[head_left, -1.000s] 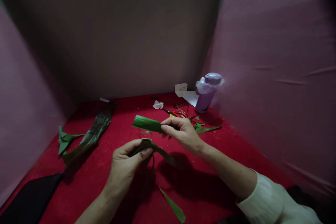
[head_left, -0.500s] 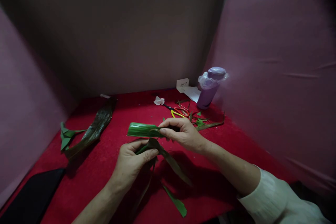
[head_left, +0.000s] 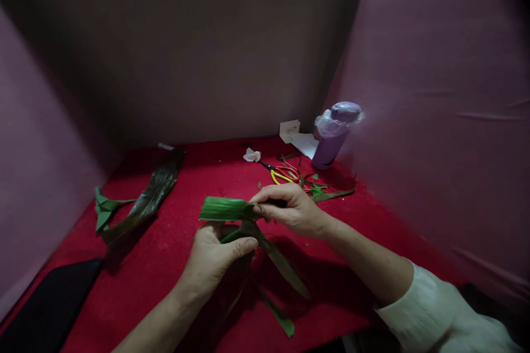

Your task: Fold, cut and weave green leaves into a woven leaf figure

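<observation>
A wide, ribbed green leaf strip point(head_left: 223, 209) stretches leftward from my right hand point(head_left: 293, 209), whose thumb and fingers pinch its narrowed right end. Just below it, my left hand point(head_left: 211, 251) is closed around the base of a bundle of leaf strips. From that bundle a dull brownish-green leaf strip point(head_left: 287, 267) hangs down to the right. Part of the bundle is hidden behind my left thumb and fingers. Lower down is a green leaf tip point(head_left: 284, 322); whether it lies on the red cloth or hangs from the bundle, I cannot tell.
Scissors point(head_left: 285, 175) with red and yellow handles lie behind my hands, near leaf scraps point(head_left: 318, 192), a crumpled tissue point(head_left: 252, 155) and a purple tumbler point(head_left: 330, 148). At left are a long dark leaf point(head_left: 155, 190), a folded green leaf point(head_left: 105, 208) and a black flat object point(head_left: 53, 300).
The green strip has turned to show more of its broad face and sits slightly lower. My left hand has shifted a little right, and the hanging brownish strip has swung right with it.
</observation>
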Demonstrator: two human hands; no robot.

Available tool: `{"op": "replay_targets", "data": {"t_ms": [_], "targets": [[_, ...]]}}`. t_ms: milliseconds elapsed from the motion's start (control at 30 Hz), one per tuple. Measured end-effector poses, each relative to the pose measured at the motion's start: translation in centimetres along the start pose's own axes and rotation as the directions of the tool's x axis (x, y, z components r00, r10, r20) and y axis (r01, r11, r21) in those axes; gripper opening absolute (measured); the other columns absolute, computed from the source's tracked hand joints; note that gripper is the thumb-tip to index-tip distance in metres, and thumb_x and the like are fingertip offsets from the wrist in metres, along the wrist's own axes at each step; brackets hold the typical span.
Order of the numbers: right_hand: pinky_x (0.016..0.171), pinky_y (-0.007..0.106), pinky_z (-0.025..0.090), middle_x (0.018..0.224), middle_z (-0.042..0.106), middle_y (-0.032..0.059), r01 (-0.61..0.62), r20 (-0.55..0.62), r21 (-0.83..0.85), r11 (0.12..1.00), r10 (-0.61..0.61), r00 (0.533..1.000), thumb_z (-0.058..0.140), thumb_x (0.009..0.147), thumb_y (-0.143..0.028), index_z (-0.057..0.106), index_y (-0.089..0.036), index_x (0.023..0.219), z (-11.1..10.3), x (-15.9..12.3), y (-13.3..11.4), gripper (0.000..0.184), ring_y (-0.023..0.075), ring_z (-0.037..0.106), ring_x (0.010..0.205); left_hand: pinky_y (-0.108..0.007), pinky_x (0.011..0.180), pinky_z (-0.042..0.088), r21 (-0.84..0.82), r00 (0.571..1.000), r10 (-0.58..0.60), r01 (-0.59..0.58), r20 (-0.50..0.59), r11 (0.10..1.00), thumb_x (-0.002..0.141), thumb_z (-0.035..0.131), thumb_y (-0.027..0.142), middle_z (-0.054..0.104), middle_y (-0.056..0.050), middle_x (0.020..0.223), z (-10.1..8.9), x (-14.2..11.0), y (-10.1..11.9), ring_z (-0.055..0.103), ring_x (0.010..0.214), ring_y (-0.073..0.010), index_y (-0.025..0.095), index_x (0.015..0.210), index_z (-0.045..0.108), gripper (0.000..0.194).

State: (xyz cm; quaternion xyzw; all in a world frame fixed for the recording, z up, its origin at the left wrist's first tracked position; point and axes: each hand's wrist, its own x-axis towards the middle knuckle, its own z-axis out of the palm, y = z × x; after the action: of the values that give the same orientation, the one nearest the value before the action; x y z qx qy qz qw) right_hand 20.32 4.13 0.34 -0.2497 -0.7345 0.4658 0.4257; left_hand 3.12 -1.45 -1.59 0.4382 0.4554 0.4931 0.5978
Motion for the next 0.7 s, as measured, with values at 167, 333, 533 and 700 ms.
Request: {"op": "replay_targets", "data": {"t_ms": [167, 333, 533, 700], "targets": [[0.05, 0.018, 0.04, 0.064, 0.059, -0.001, 0.0, -0.012, 0.026, 1.0, 0.0, 1.0, 0.062, 0.078, -0.014, 0.068, -0.012, 0.085, 0.04, 0.05, 0.11, 0.01, 0.0061, 0.049, 0.054, -0.021, 0.057, 0.051, 0.037, 0.999, 0.045, -0.045, 0.004, 0.998, 0.057, 0.081, 0.022, 0.071, 0.0, 0.072, -0.05, -0.09, -0.04, 0.064, 0.061, -0.0131, 0.015, 0.086, 0.063, 0.034], [0.049, 0.018, 0.041, 0.065, 0.061, -0.0007, 0.035, -0.125, 0.048, 0.998, -0.029, 0.992, 0.064, 0.077, -0.016, 0.068, -0.013, 0.085, 0.03, 0.08, 0.13, 0.01, 0.006, 0.051, 0.052, -0.023, 0.053, 0.052, -0.012, 1.0, 0.005, -0.005, -0.028, 1.0, 0.055, 0.082, 0.02, 0.071, -0.001, 0.069, -0.09, -0.09, 0.09, 0.065, 0.056, -0.0154, 0.017, 0.092, 0.057, 0.045], [0.049, 0.02, 0.042, 0.064, 0.061, 0.0002, -0.089, -0.028, 0.089, 0.992, 0.092, 0.995, 0.066, 0.077, -0.026, 0.068, -0.013, 0.087, -0.36, -0.01, 0.6, 0.016, 0.0068, 0.051, 0.051, -0.023, 0.051, 0.051, -0.068, 0.997, 0.054, -0.051, 0.049, 0.996, 0.056, 0.081, 0.016, 0.071, -0.002, 0.071, -0.13, -0.04, 0.06, 0.063, 0.056, -0.0148, 0.016, 0.1, 0.058, 0.05], [0.048, 0.019, 0.041, 0.063, 0.062, 0.0, -0.111, 0.047, 0.166, 0.98, 0.104, 0.993, 0.067, 0.075, -0.024, 0.068, -0.013, 0.083, -0.37, -0.03, 0.4, 0.013, 0.0063, 0.051, 0.052, -0.024, 0.056, 0.052, -0.087, 0.993, 0.089, -0.083, 0.071, 0.993, 0.059, 0.079, 0.014, 0.071, -0.004, 0.077, -0.48, -0.01, -0.5, 0.064, 0.064, -0.0159, 0.015, 0.095, 0.061, 0.04]]}}
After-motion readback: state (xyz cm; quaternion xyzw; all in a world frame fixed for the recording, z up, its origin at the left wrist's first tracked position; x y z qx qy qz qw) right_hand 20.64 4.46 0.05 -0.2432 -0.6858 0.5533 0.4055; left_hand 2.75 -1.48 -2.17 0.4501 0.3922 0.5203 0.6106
